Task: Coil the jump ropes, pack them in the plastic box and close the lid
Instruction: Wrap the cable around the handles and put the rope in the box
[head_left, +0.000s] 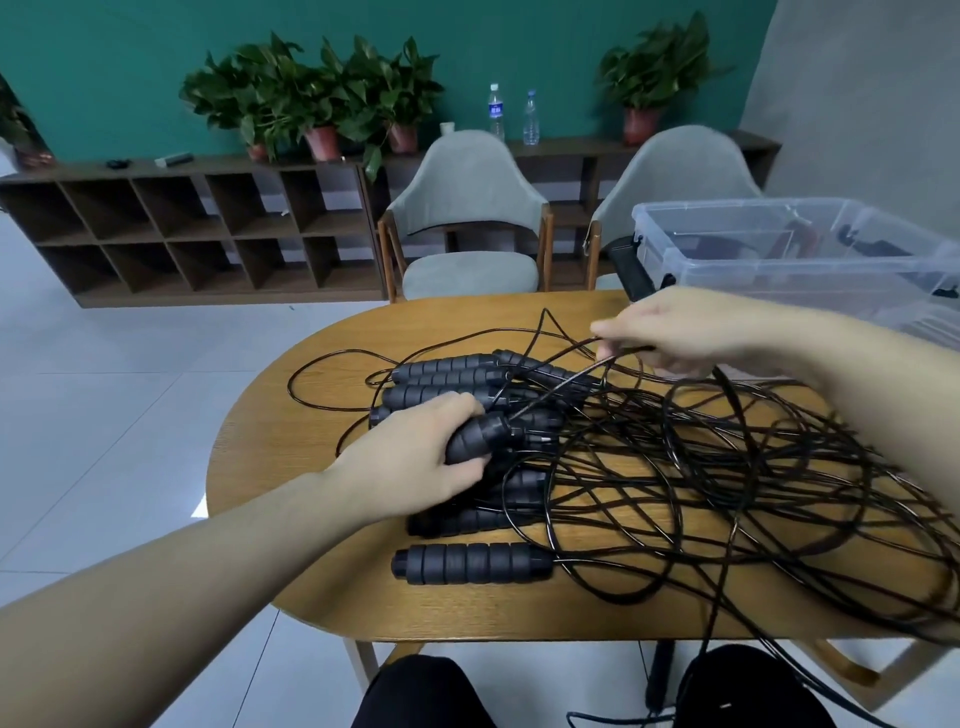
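Several black jump ropes lie in a tangle (701, 467) on the wooden table (270, 467), their ribbed handles bunched at the left. My left hand (415, 457) grips one black handle (478, 436) near the middle of the pile. My right hand (675, 327) pinches a thin black cord (561, 389) that runs from that handle up to the right. Another handle (470, 564) lies alone near the front edge. The clear plastic box (789, 249) stands open at the back right of the table; some dark items show through its walls.
Two grey chairs (467, 218) stand behind the table. A dark cubby shelf (208, 234) with potted plants and two water bottles (496, 111) runs along the green wall. Some cord loops hang over the table's front right edge toward my knees.
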